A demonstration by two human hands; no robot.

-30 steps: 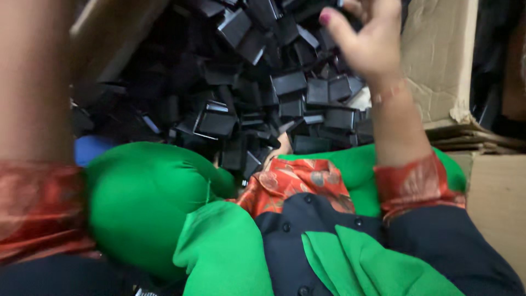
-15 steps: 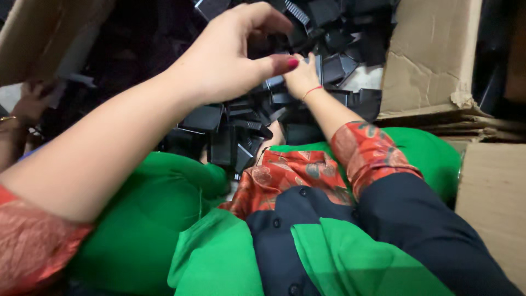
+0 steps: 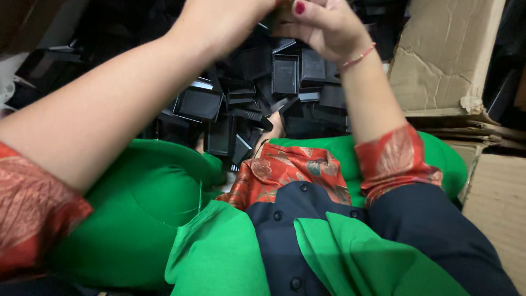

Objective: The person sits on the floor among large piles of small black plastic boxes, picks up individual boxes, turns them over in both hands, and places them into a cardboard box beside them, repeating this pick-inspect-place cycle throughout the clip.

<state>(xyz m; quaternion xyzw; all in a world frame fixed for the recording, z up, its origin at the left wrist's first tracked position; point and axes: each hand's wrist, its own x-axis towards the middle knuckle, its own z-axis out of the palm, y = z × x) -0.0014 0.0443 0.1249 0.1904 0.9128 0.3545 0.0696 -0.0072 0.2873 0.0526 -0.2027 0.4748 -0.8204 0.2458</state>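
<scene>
Both hands meet at the top edge of view. Right hand point(image 3: 323, 24): fingers point(image 3: 300, 11) curled shut on a small black part point(image 3: 279, 22), held above the pile point(image 3: 246, 104). Left hand point(image 3: 224, 19): fingertips cut off by the frame; touching the same part, grip cannot be told. Pile: black, hard, box-shaped plastic pieces, loosely heaped. Torn cardboard box point(image 3: 444, 55) bounds it on the right; little free room.

Pile of plastic trays point(image 3: 257, 104) before knees, cardboard box point(image 3: 446, 55) to right, hands point(image 3: 285, 19) above pile, poss. w/ one tray
</scene>
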